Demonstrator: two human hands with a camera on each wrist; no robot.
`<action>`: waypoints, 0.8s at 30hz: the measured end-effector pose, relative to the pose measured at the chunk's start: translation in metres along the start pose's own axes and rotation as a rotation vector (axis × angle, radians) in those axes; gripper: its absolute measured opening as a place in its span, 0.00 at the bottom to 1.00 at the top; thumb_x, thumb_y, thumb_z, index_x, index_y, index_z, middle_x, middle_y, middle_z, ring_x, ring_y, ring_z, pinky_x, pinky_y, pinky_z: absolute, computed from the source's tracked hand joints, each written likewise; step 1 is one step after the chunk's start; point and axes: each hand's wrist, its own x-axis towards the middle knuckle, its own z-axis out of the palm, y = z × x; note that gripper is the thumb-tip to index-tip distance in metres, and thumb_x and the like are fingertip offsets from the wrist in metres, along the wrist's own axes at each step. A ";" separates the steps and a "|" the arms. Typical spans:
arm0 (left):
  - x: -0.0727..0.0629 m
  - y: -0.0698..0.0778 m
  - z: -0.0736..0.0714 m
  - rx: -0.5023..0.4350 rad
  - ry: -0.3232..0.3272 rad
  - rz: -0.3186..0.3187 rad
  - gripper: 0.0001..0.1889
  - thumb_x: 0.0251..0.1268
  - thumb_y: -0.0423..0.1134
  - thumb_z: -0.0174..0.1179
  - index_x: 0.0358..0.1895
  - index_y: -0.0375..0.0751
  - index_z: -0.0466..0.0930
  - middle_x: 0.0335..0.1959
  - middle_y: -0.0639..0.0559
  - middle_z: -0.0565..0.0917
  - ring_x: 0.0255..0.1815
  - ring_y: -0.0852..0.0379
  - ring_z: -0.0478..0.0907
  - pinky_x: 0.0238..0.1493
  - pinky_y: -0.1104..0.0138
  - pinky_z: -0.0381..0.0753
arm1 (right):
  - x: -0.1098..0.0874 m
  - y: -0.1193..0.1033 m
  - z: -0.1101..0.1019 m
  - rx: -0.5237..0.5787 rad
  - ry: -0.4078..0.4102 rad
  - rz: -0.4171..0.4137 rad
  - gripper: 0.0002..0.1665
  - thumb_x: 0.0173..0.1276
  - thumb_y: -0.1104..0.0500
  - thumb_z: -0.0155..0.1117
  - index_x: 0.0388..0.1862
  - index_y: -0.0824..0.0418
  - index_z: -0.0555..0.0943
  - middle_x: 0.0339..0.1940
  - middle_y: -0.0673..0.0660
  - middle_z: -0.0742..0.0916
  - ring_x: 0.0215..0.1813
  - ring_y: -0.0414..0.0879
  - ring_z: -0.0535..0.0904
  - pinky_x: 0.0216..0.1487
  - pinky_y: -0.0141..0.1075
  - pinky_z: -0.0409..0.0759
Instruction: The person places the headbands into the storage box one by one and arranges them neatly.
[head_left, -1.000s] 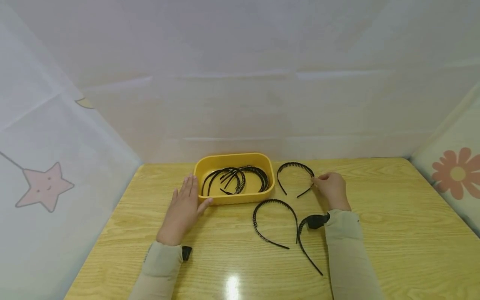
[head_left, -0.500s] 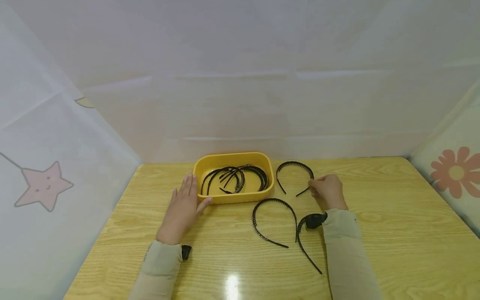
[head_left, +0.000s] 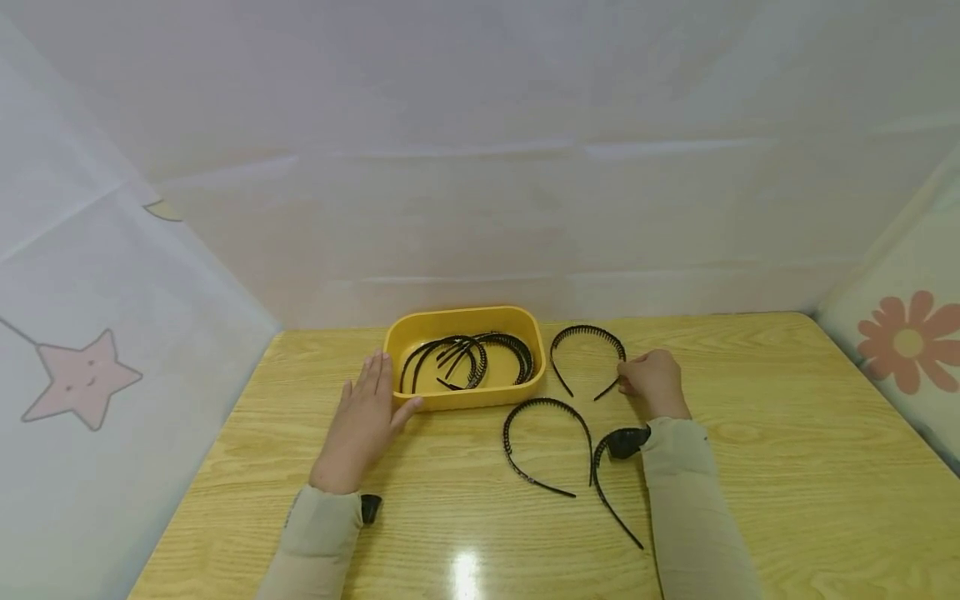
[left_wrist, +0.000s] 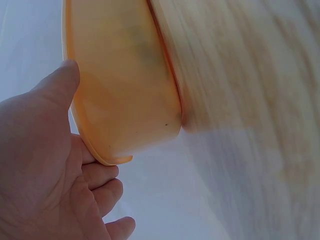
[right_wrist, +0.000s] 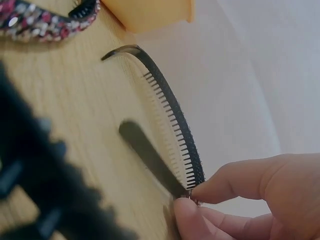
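My right hand (head_left: 654, 382) pinches a black toothed headband (head_left: 585, 329) near one end, between thumb and fingertips. In the right wrist view that headband (right_wrist: 172, 112) shows its comb teeth, with the thumb and fingertips at its lower part. My left hand (head_left: 362, 429) rests against the left front corner of a yellow plastic box (head_left: 465, 401), fingers straight along its side. The left wrist view has the thumb touching the rim of the box (left_wrist: 125, 80). Several dark headbands (head_left: 480, 362) lie overlapping inside the box.
Two more headbands lie in front on the wooden table (head_left: 450, 500): one toothed headband (head_left: 551, 402) near the middle, and another headband (head_left: 618, 521) partly under the right wrist's black camera (head_left: 628, 442). A pale sheet (head_left: 480, 208) stands behind the table.
Both hands keep their places, the right still pinching the headband and the left at the box. The whole view shifts very slightly.
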 end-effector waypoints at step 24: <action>-0.002 0.002 -0.002 -0.006 0.013 0.005 0.47 0.78 0.61 0.47 0.79 0.25 0.44 0.81 0.30 0.47 0.81 0.34 0.44 0.75 0.35 0.45 | 0.000 0.001 -0.013 0.090 -0.075 0.007 0.23 0.76 0.59 0.58 0.59 0.77 0.79 0.37 0.60 0.89 0.29 0.41 0.86 0.43 0.38 0.86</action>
